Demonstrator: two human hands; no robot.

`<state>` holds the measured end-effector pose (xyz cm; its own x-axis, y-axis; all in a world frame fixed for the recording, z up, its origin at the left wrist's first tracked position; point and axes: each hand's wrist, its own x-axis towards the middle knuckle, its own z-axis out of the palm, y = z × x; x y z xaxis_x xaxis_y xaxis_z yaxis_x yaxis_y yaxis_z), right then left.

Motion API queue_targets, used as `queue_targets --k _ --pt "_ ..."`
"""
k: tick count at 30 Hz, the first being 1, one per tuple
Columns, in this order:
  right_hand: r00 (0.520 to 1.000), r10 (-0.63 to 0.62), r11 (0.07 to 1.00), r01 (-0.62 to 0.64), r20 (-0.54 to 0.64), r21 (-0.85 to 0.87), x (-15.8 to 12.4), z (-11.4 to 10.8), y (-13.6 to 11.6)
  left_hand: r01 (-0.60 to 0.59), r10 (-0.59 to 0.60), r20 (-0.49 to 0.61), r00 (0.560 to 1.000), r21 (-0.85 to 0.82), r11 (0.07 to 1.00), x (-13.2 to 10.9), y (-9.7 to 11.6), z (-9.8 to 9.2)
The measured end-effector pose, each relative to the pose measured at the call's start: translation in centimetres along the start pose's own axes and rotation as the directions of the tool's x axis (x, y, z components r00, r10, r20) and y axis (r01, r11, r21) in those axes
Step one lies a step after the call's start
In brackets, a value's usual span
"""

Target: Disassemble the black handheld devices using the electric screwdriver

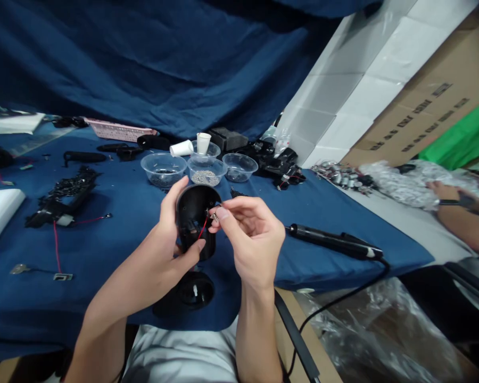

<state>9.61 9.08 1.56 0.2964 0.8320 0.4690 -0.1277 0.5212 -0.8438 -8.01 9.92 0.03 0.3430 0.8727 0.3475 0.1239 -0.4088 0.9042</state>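
My left hand [171, 250] grips a black round plastic housing [195, 218], open side facing me, held above the blue-covered table [115, 276]. A thin red wire [201, 230] runs inside the housing. My right hand [251, 236] pinches a small metal part [214, 214] at the housing's rim, thumb and forefinger pressed together. Under my hands a black round base piece [191, 292] lies on the cloth.
Three clear plastic bowls [204, 169] with small parts and two white paper cups [203, 142] stand behind. A black electric screwdriver [335, 243] with cable lies at right. Black parts with red wires [64, 202] lie at left. Another person's arm [461, 213] rests at far right by cardboard boxes [431, 96].
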Motion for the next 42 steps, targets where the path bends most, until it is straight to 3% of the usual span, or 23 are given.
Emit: queue_targets --k 5,9,12,16,24,30,37,42 --pt "0.996 -0.043 0.995 0.049 0.074 -0.085 0.0 -0.8 0.5 0.000 0.001 -0.030 1.000 0.034 0.999 -0.5 -0.2 0.0" --pt "0.962 -0.217 0.952 0.246 0.168 -0.181 -0.3 -1.4 0.8 -0.083 0.084 -0.155 0.984 0.008 0.996 -0.3 0.3 0.5" --pt "0.895 -0.388 0.871 0.434 0.219 -0.231 -0.1 -1.6 1.1 -0.130 0.139 -0.158 0.978 0.066 0.989 -0.1 0.7 0.6" --pt "0.762 -0.571 0.741 0.638 0.304 -0.208 0.6 -1.6 1.3 -0.222 0.242 -0.129 0.962 0.152 0.963 0.0 0.6 0.3" --pt "0.625 -0.688 0.582 0.779 0.369 -0.235 0.8 -1.2 1.4 -0.234 0.247 -0.119 0.962 0.109 0.966 0.1 0.5 -0.4" --pt "0.616 -0.705 0.578 0.786 0.352 -0.219 0.8 -1.0 1.7 -0.243 0.245 -0.165 0.955 0.037 0.969 0.0 0.4 -0.3" --pt "0.583 -0.676 0.522 0.811 0.451 -0.264 0.8 -1.3 1.3 -0.222 0.221 -0.156 0.963 0.012 0.975 0.0 0.2 -0.5" --pt "0.599 -0.652 0.552 0.795 0.466 -0.251 0.9 -1.5 1.2 -0.222 0.230 -0.178 0.957 0.066 0.973 0.1 0.3 -0.4"
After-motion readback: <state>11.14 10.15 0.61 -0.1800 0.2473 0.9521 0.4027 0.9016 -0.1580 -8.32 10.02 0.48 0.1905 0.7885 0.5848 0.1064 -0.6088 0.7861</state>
